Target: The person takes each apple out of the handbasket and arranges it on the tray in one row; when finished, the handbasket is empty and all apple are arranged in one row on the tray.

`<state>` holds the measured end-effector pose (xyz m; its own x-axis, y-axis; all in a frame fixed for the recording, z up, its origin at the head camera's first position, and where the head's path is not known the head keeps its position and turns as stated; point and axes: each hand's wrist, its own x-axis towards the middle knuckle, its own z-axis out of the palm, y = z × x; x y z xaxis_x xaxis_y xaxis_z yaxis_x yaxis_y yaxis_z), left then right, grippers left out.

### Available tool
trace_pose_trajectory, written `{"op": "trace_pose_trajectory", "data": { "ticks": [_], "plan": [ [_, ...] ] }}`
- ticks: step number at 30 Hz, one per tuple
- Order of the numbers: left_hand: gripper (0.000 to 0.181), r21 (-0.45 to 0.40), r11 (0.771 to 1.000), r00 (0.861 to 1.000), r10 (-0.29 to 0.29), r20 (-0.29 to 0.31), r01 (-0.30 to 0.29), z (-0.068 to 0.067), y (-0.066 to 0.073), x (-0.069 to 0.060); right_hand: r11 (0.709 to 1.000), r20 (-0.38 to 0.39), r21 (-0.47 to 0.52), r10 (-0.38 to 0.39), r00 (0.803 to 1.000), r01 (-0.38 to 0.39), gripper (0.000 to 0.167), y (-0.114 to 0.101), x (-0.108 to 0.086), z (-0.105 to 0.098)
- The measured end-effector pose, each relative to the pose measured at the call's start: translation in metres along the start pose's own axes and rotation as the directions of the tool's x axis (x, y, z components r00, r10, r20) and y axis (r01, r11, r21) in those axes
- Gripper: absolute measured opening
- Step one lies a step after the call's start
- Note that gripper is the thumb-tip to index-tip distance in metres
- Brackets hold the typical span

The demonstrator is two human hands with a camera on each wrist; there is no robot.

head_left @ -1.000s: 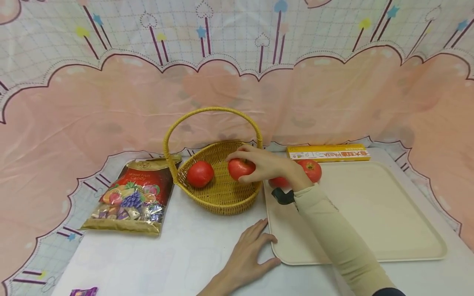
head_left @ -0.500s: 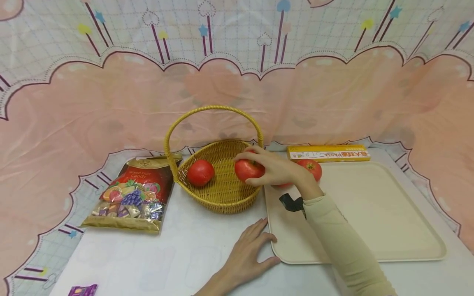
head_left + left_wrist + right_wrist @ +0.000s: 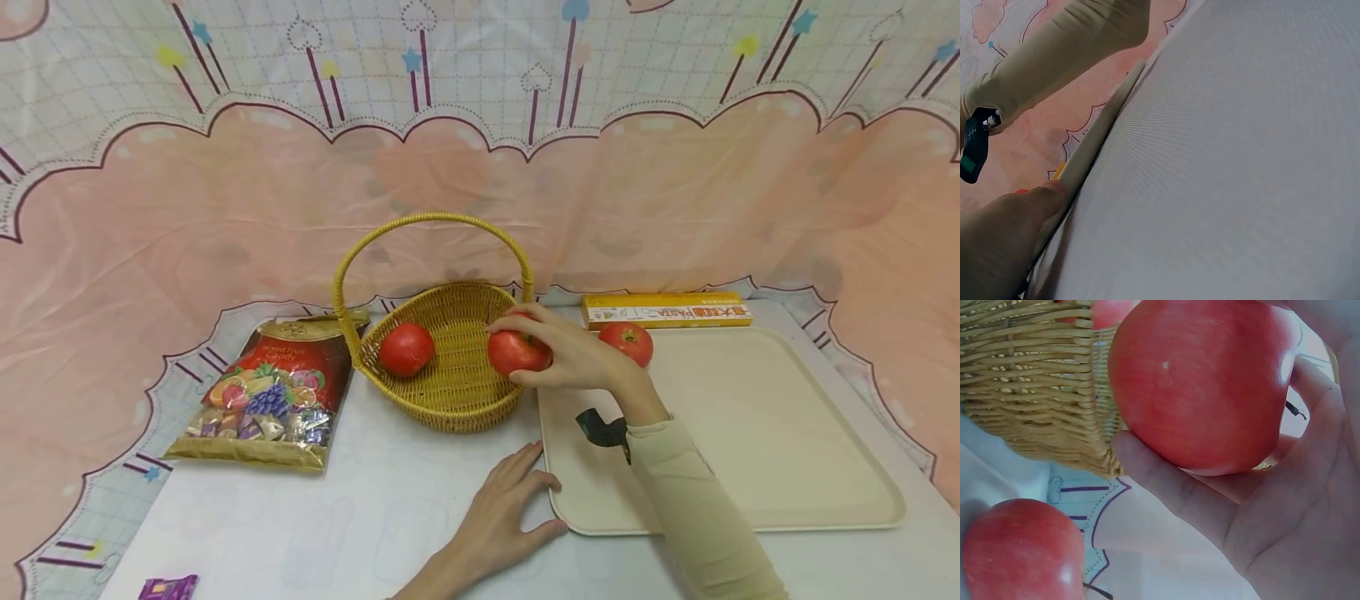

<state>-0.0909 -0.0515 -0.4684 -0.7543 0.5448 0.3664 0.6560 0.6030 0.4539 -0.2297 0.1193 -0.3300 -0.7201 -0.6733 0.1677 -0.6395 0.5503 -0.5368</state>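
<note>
My right hand grips a red apple above the right rim of the yellow wicker basket. In the right wrist view the fingers and thumb curl round that apple, beside the woven wall. Another red fruit lies inside the basket at the left. One more apple sits at the back left corner of the beige tray. My left hand rests with spread fingers at the tray's front left edge; the left wrist view shows it beside the rim.
A red and gold candy bag lies left of the basket. A yellow pasta box is behind the tray. Near the table's front left is a small purple wrapped candy. A patterned cloth hangs behind.
My right hand has moved to the right with the apple, from over the basket's inside to its right rim. My left hand has stayed at the tray edge.
</note>
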Motion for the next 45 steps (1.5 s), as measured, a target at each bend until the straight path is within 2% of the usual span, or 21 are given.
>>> {"op": "trace_pose_trajectory", "data": {
  "ticks": [6,14,21,30,39,45],
  "plan": [
    [0.036,0.005,1.0,1.0,-0.006,0.003,0.006,0.001,0.0,-0.001,1.0,-0.013,0.004,0.007,1.0,-0.007,0.056,0.001,-0.006,0.002],
    [0.035,0.001,1.0,1.0,-0.014,0.021,0.014,0.001,0.002,-0.001,0.998,-0.064,0.023,0.065,0.996,-0.064,0.06,0.005,-0.02,0.002],
    [0.035,-0.012,0.999,0.998,-0.034,0.045,0.035,0.001,0.002,-0.001,0.997,-0.106,0.018,0.074,0.992,-0.073,0.06,0.009,-0.031,0.002],
    [0.035,-0.006,1.0,0.999,-0.025,0.034,0.025,0.001,0.002,0.0,0.997,-0.154,0.029,0.077,0.985,-0.073,0.061,0.013,-0.039,-0.002],
    [0.036,-0.002,0.999,0.999,-0.034,0.039,0.034,0.001,0.002,0.0,0.995,-0.16,0.071,0.081,0.984,-0.071,0.063,0.02,-0.045,-0.004],
    [0.036,0.004,1.0,0.999,-0.02,0.025,0.02,-0.001,0.001,0.001,0.992,-0.167,0.066,0.114,0.979,-0.104,0.065,0.025,-0.05,-0.009]
  ]
}}
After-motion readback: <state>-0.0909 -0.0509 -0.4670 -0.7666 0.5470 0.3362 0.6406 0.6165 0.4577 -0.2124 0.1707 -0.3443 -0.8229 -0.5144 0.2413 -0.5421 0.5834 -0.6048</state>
